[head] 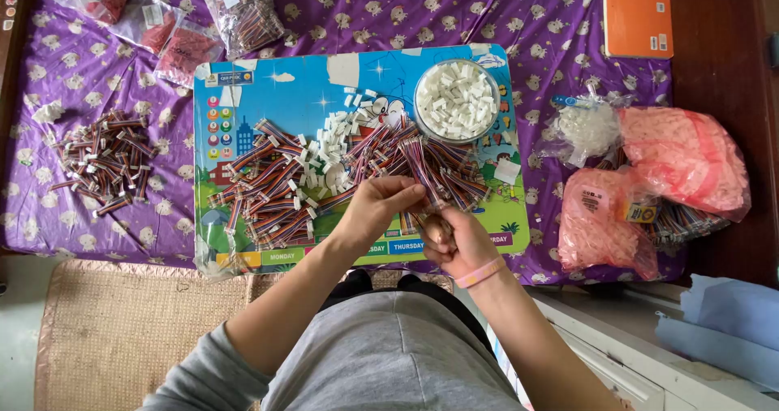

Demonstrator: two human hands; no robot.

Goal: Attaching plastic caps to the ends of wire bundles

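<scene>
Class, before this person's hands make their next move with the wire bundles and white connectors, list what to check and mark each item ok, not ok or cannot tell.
1. Left hand on the wire bundles: ok.
2. Right hand gripping a piece: cannot tell, fingers hide it.
3. Bowl of white connectors upright on the mat: ok.
4. Loose connectors stay on the picture mat: ok.
5. Side pile of wires apart from the mat: ok.

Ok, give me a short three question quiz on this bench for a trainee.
1. True or false: the round bowl holds small white connectors.
2. Which side of the colourful mat has the separate pile of wire bundles on the purple cloth: A left, B right?
3. What colour is the band on the right hand wrist?

Key: 1 true. 2 A. 3 pink. The left hand pinches multicoloured wires.
</scene>
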